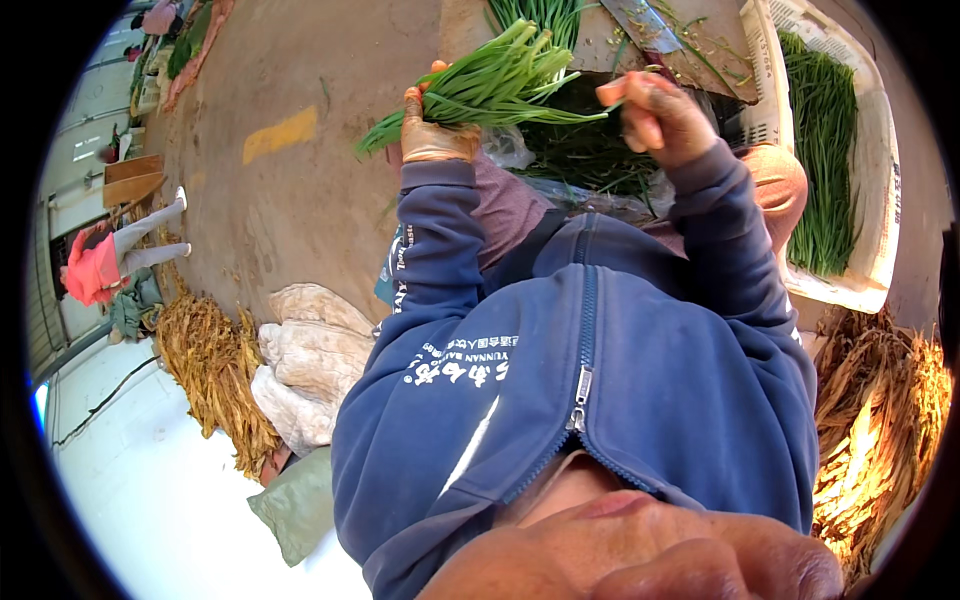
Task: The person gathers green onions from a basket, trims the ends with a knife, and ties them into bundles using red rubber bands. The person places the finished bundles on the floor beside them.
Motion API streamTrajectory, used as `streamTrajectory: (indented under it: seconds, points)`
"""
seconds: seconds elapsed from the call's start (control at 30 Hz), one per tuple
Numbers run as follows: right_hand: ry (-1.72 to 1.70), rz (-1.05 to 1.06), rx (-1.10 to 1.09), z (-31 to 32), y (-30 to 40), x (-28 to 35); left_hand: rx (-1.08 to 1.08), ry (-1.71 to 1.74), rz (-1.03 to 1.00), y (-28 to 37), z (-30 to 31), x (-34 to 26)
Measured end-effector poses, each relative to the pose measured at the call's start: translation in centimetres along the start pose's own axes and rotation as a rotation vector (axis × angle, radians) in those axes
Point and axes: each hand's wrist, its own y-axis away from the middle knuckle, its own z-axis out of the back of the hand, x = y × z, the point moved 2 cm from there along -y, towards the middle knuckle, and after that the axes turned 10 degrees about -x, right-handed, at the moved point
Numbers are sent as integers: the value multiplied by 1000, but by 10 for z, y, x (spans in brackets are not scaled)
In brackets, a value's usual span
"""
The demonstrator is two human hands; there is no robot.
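Note:
A bunch of green chives (495,82) rests in my left hand (439,124), which grips it with the pale cut ends pointing up and right. My right hand (664,116), blurred, pinches a thin green blade just right of the bunch. Beyond it, a cleaver (645,26) with a dark red handle lies on a board (720,52) strewn with trimmings. More chives (544,22) lie on the board behind the bunch. Below my hands, loose greens (585,154) sit on clear plastic between my knees.
A white plastic crate (881,225) full of chives stands at right. Bundles of dried brown leaves (217,375) lie at left, and another heap (870,420) at lower right. Nearby are a whitish sack (319,345) and a green sack (300,502). A person (112,259) stands far left.

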Motion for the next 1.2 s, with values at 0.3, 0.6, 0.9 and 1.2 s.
streamTrajectory:
  seconds: [0.3,0.6,0.9,1.2]
  points:
    - [706,360,-317,8,-7,5,11,-29,-27,-3,2,-2]
    - [231,349,-286,-24,-21,-15,236,-137,-32,8,-7,9]
    - [1592,-128,-685,60,5,35,676,-145,-244,8,-12,-20]
    - [1197,761,-124,-42,19,47,735,-127,-169,21,-16,-19]
